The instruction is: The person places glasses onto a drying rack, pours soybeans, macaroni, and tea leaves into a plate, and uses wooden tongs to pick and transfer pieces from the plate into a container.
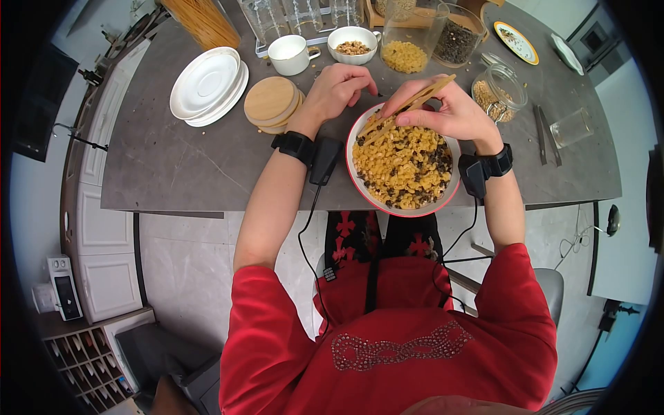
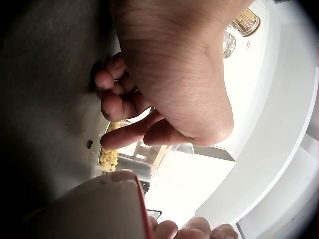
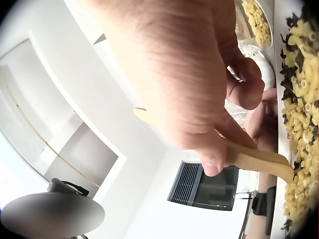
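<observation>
Sitting at the near edge of the worktop, the red-rimmed bowl is heaped with yellow pasta and dark flakes. Its near rim seems to reach the edge, so a hard push toward the body could tip it; neither of the hands appears to brace it. Over its far side, the right hand pinches wooden tongs, their tips down among the pasta. With the heap so full, a quick stir or lift would likely scatter pieces over the rim. Beside the bowl, the left hand is loosely curled and holds nothing; whether its fingertips touch the worktop I cannot tell. Farther out, an opened clip-top jar stands near the right wrist, and an outward swing could knock it. Beyond are a white cup and a glass container with more pasta at its bottom.
</observation>
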The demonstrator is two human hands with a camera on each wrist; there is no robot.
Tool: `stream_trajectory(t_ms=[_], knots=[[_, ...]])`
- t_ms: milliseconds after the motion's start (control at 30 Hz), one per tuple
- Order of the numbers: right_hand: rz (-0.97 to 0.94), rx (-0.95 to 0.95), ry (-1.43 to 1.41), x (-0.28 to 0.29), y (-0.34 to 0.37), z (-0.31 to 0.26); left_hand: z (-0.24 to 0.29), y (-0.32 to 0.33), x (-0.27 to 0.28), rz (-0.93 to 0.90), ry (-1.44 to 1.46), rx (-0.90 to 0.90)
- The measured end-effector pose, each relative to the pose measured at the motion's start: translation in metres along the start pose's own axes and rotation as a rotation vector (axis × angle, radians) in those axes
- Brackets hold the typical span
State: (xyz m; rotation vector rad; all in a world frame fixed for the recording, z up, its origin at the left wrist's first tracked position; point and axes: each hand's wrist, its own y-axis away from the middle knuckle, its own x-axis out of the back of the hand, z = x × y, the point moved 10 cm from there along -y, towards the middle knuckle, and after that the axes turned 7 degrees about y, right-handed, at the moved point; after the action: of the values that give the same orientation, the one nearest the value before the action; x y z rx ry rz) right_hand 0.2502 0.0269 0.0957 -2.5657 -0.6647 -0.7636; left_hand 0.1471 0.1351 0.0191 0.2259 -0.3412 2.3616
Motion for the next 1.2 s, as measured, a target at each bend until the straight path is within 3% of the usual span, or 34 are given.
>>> stream_trajectory(t_ms=[133, 200, 833, 900, 1133, 1200], knots=[[-0.008, -0.002, -0.011, 0.001, -0.001, 0.0, 0.001, 0.0, 0.0, 0.002, -0.005, -0.005], [-0.041, 0.089, -0.016, -0.003, -0.002, -0.008, 0.0, 0.0, 0.0, 0.0, -0.004, -0.001], [-0.07, -0.002, 0.026, -0.012, -0.003, 0.0, 0.0, 0.0, 0.0, 0.005, -0.015, -0.009], [0.027, 0.054, 0.086, -0.007, -0.005, 0.003, 0.001, 0.0, 0.0, 0.007, -0.008, -0.012], [0.075, 0.077, 0.049, -0.006, -0.006, -0.001, -0.001, 0.0, 0.002, 0.024, -0.01, 0.021], [0.139, 0.158, 0.06, 0.001, -0.006, -0.008, -0.001, -0.001, 0.002, 0.025, 0.008, 0.019]])
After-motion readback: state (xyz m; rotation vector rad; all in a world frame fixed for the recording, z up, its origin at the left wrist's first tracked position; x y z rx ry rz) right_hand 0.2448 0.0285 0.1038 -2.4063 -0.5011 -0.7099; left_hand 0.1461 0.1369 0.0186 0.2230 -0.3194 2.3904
